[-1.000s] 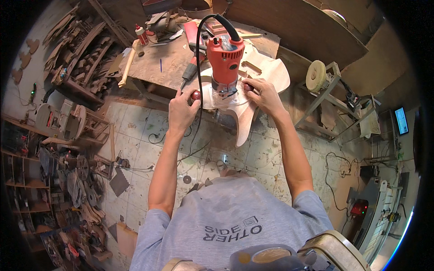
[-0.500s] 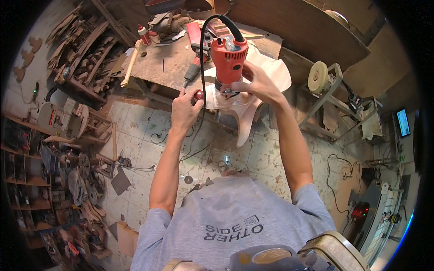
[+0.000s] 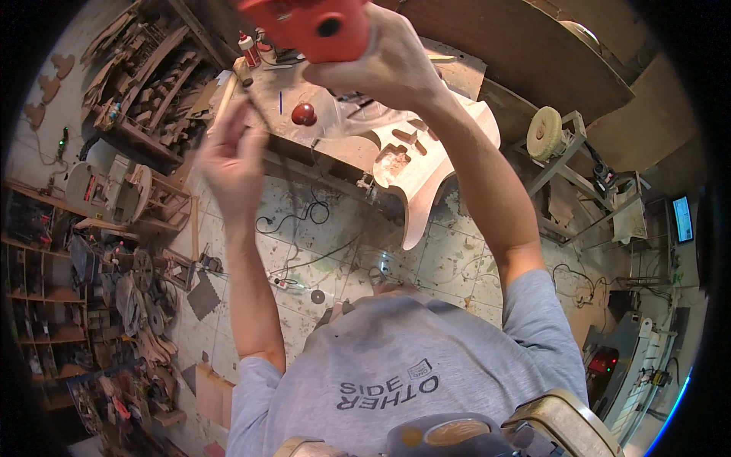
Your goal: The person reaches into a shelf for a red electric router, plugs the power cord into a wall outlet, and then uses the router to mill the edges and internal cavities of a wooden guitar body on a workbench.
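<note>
My right hand (image 3: 392, 68) is closed around a red handheld router (image 3: 316, 30), lifted above the bench and tilted so that its top runs out of the picture. The router's clear base plate (image 3: 339, 114) carries a dark red ball knob (image 3: 304, 114). Below and to the right lies a pale wooden guitar body (image 3: 453, 148) with cavities cut into it and chips in the larger one. My left hand (image 3: 232, 156) is raised at the bench's left front, smeared by motion. A dark cord (image 3: 266, 126) runs close by its fingers; whether they grip it cannot be made out.
On the wooden bench (image 3: 293, 137) are a white bottle with a red cap (image 3: 248, 49) and a blue pen (image 3: 281, 103). Wood offcuts fill a rack (image 3: 145, 84) at left. A pale round buffing wheel (image 3: 544, 133) stands at right. Cables (image 3: 312, 209) lie on the tiled floor.
My right hand has lifted the router off the guitar body, up and left, uncovering the cavities. My left hand has left the ball knob and moved left.
</note>
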Action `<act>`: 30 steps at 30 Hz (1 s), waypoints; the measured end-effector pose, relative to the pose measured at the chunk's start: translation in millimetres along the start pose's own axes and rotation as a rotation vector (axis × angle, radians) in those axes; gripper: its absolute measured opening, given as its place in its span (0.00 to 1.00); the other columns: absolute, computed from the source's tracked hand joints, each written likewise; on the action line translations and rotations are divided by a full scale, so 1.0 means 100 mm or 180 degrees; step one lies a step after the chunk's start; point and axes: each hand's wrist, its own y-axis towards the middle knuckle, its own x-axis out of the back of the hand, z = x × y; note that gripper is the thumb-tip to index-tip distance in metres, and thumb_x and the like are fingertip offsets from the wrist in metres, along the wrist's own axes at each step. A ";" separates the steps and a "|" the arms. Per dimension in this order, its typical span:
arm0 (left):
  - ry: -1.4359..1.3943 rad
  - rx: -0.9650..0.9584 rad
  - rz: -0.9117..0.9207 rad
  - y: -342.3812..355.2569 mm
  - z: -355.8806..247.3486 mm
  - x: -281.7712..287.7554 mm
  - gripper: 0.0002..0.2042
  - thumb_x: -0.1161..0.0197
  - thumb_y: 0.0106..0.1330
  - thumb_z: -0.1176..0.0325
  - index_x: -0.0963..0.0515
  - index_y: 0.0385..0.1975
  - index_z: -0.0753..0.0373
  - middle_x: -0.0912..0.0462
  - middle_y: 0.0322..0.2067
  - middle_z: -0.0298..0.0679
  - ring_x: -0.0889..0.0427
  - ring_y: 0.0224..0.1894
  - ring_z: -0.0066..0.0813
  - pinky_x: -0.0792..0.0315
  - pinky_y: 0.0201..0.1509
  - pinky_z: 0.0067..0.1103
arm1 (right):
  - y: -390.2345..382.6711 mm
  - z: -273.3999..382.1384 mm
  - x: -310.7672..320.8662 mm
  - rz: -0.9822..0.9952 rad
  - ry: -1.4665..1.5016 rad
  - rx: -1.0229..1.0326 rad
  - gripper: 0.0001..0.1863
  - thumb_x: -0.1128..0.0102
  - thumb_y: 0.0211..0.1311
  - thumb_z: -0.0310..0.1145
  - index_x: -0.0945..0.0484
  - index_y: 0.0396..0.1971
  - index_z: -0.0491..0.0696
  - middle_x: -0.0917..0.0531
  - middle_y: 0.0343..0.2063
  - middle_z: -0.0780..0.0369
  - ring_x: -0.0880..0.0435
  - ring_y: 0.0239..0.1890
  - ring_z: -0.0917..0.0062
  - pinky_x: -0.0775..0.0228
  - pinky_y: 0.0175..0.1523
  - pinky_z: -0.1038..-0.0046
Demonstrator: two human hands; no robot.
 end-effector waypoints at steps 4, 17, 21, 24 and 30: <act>0.0067 -0.1313 -0.0851 0.21 -0.68 0.27 0.16 0.32 0.71 0.77 0.19 0.56 0.72 0.12 0.50 0.52 0.11 0.51 0.33 0.16 0.57 0.27 | 0.27 0.10 -0.18 0.0331 -0.0687 0.0419 0.31 0.23 0.46 0.38 0.21 0.50 0.39 0.13 0.38 0.47 0.11 0.43 0.55 0.20 0.49 0.59; 0.2075 -0.1507 -0.1531 0.19 -0.51 1.47 0.10 0.23 0.67 0.67 0.10 0.46 0.58 0.17 0.48 0.36 0.22 0.56 0.25 0.20 0.57 0.22 | 0.76 0.18 -1.31 0.1250 -0.2291 0.1351 0.26 0.25 0.42 0.42 0.17 0.42 0.45 0.14 0.36 0.55 0.10 0.40 0.59 0.17 0.44 0.58; 0.2006 -0.1525 -0.1482 0.30 -0.43 1.80 0.12 0.22 0.65 0.70 0.11 0.46 0.61 0.19 0.49 0.35 0.23 0.57 0.24 0.14 0.53 0.19 | 0.79 0.30 -1.56 0.1351 -0.2433 0.1204 0.22 0.26 0.41 0.37 0.18 0.40 0.45 0.14 0.35 0.57 0.12 0.39 0.60 0.19 0.46 0.59; 0.2396 -0.1334 -0.1267 0.30 -0.32 2.04 0.13 0.22 0.65 0.66 0.10 0.49 0.56 0.17 0.48 0.34 0.23 0.58 0.24 0.17 0.56 0.21 | 0.84 0.42 -1.67 0.1449 -0.2619 0.1091 0.23 0.25 0.42 0.37 0.18 0.40 0.46 0.14 0.35 0.57 0.12 0.40 0.60 0.19 0.47 0.59; 0.2288 -0.1235 -0.0952 0.33 -0.20 2.05 0.08 0.25 0.68 0.67 0.09 0.45 0.54 0.10 0.46 0.31 0.14 0.50 0.25 0.30 0.73 0.37 | 0.97 0.34 -1.90 0.1547 -0.2879 0.1671 0.26 0.22 0.45 0.43 0.16 0.45 0.48 0.12 0.37 0.57 0.10 0.42 0.60 0.16 0.48 0.59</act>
